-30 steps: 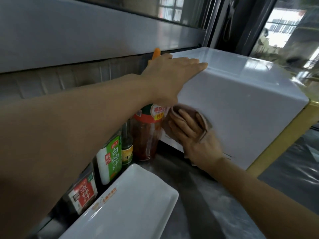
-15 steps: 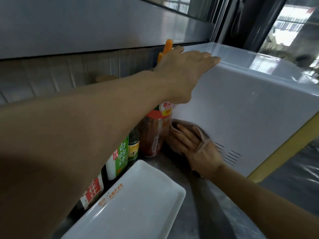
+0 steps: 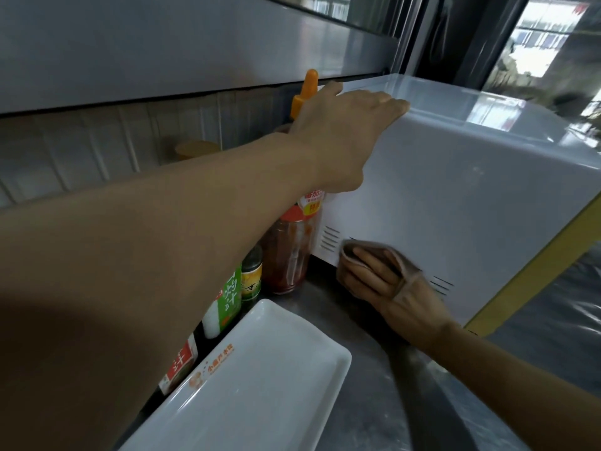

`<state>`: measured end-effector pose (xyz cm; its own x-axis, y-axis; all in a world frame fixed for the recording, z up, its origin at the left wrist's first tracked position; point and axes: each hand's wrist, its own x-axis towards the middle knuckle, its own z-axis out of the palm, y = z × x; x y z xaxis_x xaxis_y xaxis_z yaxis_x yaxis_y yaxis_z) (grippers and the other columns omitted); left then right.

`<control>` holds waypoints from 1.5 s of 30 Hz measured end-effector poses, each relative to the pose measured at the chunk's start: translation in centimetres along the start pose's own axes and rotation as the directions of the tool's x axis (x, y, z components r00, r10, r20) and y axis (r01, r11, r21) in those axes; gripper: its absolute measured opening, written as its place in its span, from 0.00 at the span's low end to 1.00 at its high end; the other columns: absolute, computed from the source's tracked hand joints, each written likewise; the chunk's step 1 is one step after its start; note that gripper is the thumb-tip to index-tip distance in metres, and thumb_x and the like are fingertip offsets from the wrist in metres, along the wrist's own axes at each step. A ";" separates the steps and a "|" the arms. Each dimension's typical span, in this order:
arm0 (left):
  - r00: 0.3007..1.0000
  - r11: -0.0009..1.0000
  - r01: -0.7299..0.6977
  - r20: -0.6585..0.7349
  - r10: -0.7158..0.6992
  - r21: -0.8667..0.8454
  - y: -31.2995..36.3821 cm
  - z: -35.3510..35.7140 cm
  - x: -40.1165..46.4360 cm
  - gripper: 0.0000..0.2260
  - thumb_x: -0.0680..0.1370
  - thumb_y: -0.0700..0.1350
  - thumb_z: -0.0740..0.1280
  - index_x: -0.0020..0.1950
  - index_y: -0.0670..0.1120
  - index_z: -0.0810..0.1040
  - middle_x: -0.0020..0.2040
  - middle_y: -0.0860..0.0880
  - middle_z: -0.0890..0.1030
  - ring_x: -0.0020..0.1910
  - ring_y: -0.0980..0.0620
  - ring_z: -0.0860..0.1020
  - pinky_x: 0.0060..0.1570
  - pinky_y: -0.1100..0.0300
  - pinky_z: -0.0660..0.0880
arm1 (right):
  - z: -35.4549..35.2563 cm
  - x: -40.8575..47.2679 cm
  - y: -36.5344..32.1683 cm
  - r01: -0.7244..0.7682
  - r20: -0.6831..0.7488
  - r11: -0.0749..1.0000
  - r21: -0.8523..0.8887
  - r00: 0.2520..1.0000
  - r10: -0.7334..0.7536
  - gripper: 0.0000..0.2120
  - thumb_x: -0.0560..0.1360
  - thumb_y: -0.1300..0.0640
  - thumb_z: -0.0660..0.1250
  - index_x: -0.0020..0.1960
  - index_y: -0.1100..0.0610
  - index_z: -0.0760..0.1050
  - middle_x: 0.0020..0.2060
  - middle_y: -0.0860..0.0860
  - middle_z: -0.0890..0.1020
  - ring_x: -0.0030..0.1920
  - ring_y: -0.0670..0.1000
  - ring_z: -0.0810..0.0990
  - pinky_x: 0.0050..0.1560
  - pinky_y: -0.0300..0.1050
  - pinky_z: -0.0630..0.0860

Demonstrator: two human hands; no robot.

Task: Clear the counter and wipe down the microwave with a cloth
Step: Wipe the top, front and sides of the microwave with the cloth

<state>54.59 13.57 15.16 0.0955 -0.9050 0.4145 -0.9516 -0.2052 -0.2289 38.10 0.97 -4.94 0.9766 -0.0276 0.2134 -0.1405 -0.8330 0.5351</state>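
While left hand rests flat atop microwave, right hand presses cloth, fingers straight, low on its side; bottles beside it remain uncleared

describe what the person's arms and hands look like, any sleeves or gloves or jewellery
Both arms are bare as far up as the frame shows: no sleeve edge is visible. The left hand and right hand wear no gloves, and no ring, watch or bracelet shows on the fingers or wrists. The left forearm fills much of the left side of the frame, so its upper part is out of view.
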 end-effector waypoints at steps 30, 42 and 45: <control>0.999 0.999 0.045 0.003 -0.045 -0.027 1.3 -0.4 -0.2 0.41 0.70 0.43 0.71 0.77 0.48 0.52 0.77 0.46 0.57 0.76 0.48 0.56 0.71 0.48 0.51 | -0.8 -4.2 1.4 0.091 0.022 0.978 -0.187 0.996 -0.088 0.27 0.73 0.61 0.62 0.72 0.53 0.66 0.73 0.49 0.64 0.74 0.56 0.59 0.73 0.56 0.36; 0.999 0.994 0.024 -0.037 -0.029 -0.111 6.5 -1.2 -0.3 0.39 0.72 0.47 0.69 0.77 0.50 0.50 0.78 0.49 0.54 0.76 0.48 0.53 0.73 0.46 0.51 | -1.0 -11.0 3.8 -0.028 -0.055 0.995 0.093 0.998 0.034 0.21 0.83 0.52 0.48 0.76 0.48 0.53 0.74 0.38 0.58 0.76 0.46 0.51 0.76 0.40 0.43; 0.996 0.982 0.083 -0.030 -0.089 -0.169 7.2 -0.4 -0.1 0.40 0.72 0.46 0.68 0.77 0.52 0.48 0.78 0.52 0.51 0.77 0.50 0.49 0.73 0.46 0.50 | -0.9 -6.6 3.1 0.066 -0.010 0.986 -0.153 0.998 -0.068 0.26 0.74 0.56 0.57 0.72 0.53 0.65 0.71 0.45 0.68 0.73 0.54 0.63 0.73 0.52 0.46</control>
<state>47.62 12.36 13.85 0.1714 -0.8717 0.4591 -0.9760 -0.2137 -0.0414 31.08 -0.89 -3.93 0.9822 0.0347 0.1848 -0.0993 -0.7386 0.6668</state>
